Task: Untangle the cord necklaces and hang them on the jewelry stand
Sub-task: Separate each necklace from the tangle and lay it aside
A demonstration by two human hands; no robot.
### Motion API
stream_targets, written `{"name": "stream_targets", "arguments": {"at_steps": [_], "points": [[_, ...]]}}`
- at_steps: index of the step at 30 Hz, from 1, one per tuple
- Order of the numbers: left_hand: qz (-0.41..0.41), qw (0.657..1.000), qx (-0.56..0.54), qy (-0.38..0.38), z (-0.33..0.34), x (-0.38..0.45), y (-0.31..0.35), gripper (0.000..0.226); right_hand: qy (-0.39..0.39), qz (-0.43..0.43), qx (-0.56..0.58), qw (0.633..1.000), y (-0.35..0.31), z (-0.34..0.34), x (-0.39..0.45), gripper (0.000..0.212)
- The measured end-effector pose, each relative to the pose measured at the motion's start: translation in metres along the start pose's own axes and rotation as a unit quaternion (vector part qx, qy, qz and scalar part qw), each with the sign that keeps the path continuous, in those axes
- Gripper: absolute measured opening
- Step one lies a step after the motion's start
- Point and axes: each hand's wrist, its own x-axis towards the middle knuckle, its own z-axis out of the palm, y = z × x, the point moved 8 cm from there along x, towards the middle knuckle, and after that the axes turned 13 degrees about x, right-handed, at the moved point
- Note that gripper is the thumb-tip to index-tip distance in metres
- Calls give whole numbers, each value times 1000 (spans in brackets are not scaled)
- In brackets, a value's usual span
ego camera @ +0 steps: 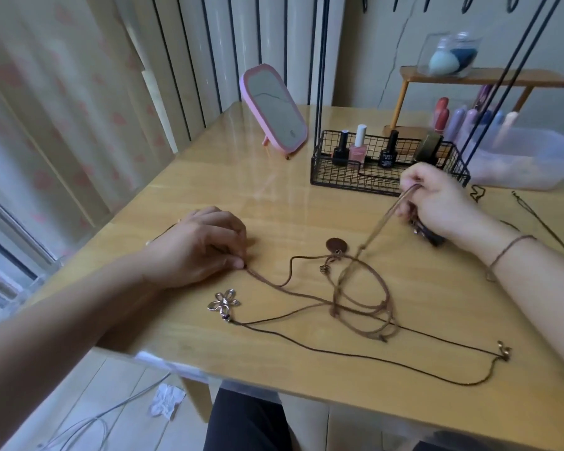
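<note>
Brown cord necklaces (362,297) lie tangled in loops on the wooden table (274,196). One carries a silver flower pendant (223,302), another a round brown disc pendant (336,245). My left hand (205,245) pinches one cord end against the table at the left of the tangle. My right hand (437,200) is raised above the table and grips a lighter brown cord, pulling it taut up from the tangle; a dark object shows under its palm. Thin black cords (319,60) hang down from above at the back; the stand itself is out of view.
A black wire basket (388,183) with nail polish bottles stands behind my right hand. A pink mirror (274,109) is at the back, with a wooden shelf (482,78) and a clear plastic tub (528,164) at the right. More thin cords (541,219) lie at the right.
</note>
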Motion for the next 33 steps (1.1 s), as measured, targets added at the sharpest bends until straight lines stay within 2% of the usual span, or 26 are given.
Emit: {"name": "stream_targets", "arguments": {"at_steps": [2,4,5,7,10,14,16,17,18,20,22,27,29,33], "points": [[-7,1000,20,-6,6,14,-7,14,44,61,191,979,10,-19,2,32],[-32,999,36,-7,10,29,-16,13,69,105,346,930,14,-33,1,33],[-48,998,47,-4,11,35,-20,12,73,115,386,912,12,-38,-1,32],[-70,995,76,-2,12,48,-27,7,58,124,410,902,9,-45,-6,29],[-83,987,135,-9,8,61,-39,7,59,105,353,928,7,-60,-13,25],[-153,965,212,-22,-5,71,-54,18,36,51,119,991,-1,-72,-27,13],[-154,972,172,48,-19,78,-29,23,-9,9,2,1000,-13,-70,-34,4],[-122,983,117,73,-23,82,-7,21,-26,-7,-44,999,-19,-68,-38,6],[-73,994,57,63,-21,85,19,19,-36,-21,-78,996,-25,-68,-41,9],[40,999,-12,-19,-5,84,71,17,-35,-44,-100,993,-36,-70,-46,17],[109,991,1,-80,16,78,100,16,-18,-65,-88,994,-45,-74,-49,28],[103,992,54,-44,25,71,102,19,93,-85,-44,991,-44,-100,-44,49],[104,991,68,-42,22,67,104,27,107,-87,-29,990,-43,-102,-44,55],[78,994,71,-27,21,61,113,37,111,-102,-23,988,-39,-103,-43,53]]}}
